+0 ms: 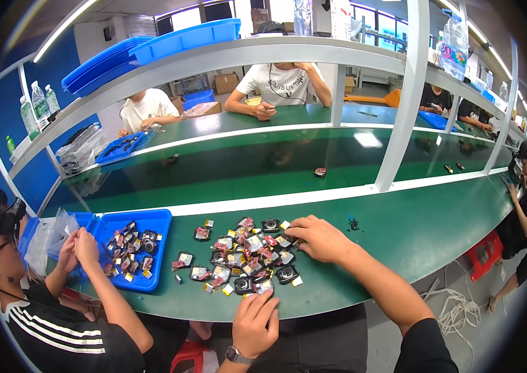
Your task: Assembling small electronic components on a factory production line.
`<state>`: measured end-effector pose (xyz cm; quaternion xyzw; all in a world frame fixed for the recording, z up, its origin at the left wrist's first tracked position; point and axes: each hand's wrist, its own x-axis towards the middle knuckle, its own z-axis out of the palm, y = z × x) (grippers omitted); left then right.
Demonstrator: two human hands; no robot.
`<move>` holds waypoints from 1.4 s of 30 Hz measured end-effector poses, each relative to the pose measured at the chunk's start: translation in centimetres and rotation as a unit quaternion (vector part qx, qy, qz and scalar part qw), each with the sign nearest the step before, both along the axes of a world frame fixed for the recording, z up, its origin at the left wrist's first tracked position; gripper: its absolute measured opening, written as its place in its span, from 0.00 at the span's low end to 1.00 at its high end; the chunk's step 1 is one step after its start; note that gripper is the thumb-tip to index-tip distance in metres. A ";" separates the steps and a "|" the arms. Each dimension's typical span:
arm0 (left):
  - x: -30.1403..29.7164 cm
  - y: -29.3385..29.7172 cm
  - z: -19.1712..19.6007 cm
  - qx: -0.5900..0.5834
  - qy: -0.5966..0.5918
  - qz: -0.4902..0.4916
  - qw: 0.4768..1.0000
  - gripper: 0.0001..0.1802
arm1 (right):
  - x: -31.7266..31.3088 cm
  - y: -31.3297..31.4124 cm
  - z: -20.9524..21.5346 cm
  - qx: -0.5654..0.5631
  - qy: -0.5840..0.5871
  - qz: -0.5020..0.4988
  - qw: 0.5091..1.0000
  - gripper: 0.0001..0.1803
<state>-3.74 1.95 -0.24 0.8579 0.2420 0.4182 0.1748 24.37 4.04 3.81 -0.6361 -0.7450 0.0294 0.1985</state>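
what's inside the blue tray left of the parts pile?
The blue tray holds a loose heap of small modules, black with red and silver bits, mostly toward its left half. A co-worker's raised hands cover the tray's left edge, so anything lying there cannot be seen.

pile: lying at lower centre of the frame, on the bench
right hand: resting on the pile's right edge
left hand: sitting just below the pile, at the bench's near edge
tray: lying left of the pile on the bench, holding more small parts
co-worker's hands: hovering at the tray's left side, in the lower left
shelf: running across the upper frame, above the bench
people: sitting behind the bench, at upper centre
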 end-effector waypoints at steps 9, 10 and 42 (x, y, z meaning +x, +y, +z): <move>-0.8 0.6 -0.4 0.007 0.025 0.011 1.000 0.12 | 1.3 -3.3 0.9 0.005 0.274 -0.085 0.958 0.18; -0.9 0.5 -0.5 0.013 0.020 0.011 1.000 0.12 | 1.4 -3.9 1.1 -0.002 0.306 -0.107 0.946 0.16; -0.3 0.6 -1.2 0.012 -0.036 0.016 0.999 0.09 | -3.2 -11.7 -1.3 -0.095 0.675 -0.072 0.729 0.26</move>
